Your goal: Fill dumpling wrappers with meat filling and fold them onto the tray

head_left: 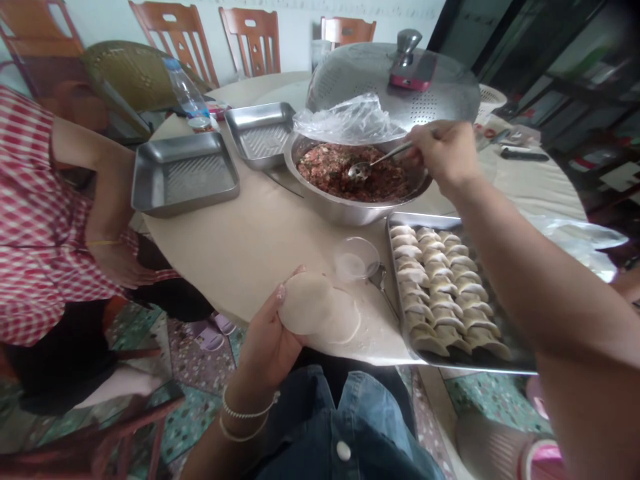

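My left hand (270, 340) cups a round dumpling wrapper (306, 301) at the near table edge, just above a stack of more wrappers (343, 320). My right hand (443, 155) grips the handle of a metal spoon (373, 163) whose bowl rests in the minced meat filling (350, 175). The filling sits in a large steel bowl (350, 212). A steel tray (400, 223) to the right holds several rows of folded dumplings (440, 280), partly hidden by my right forearm.
Two empty steel trays (183, 177) (263, 133) lie at the far left of the round table. A small clear dish (356, 259) sits beside the wrappers. A perforated lid (395, 83), plastic bag (345, 120) and bottle (186, 90) stand behind. A person in red check (40, 220) sits left.
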